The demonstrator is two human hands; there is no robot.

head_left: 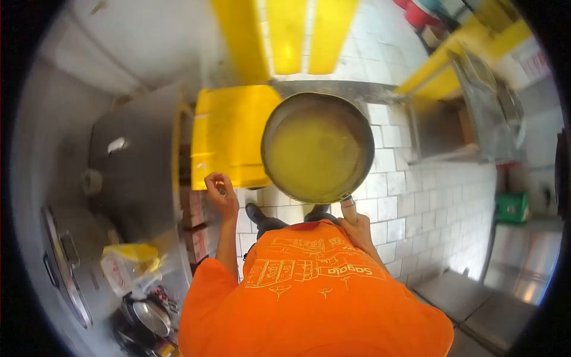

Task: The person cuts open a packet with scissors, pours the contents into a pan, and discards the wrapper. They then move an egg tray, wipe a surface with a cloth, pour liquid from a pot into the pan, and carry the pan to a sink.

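My right hand (357,231) is wrapped round the handle (348,209) of a frying pan (318,149). The pan is round and dark-rimmed, with a yellowish-green layer, possibly liquid, over its bottom. It is held out in front of my orange shirt, above the floor. My left hand (220,193) is raised at the left, fingers loosely curled and apart, with nothing visible in it. In this view it overlaps the near edge of a yellow box or bin (232,134), which the pan partly covers on the right.
A metal counter (134,149) runs along the left, with a lid (66,265), a yellow-and-white bag (128,265) and a metal pot (151,317). White tiles (395,205) cover the floor. A metal stand (443,134) is at right, with a green box (511,208) nearer.
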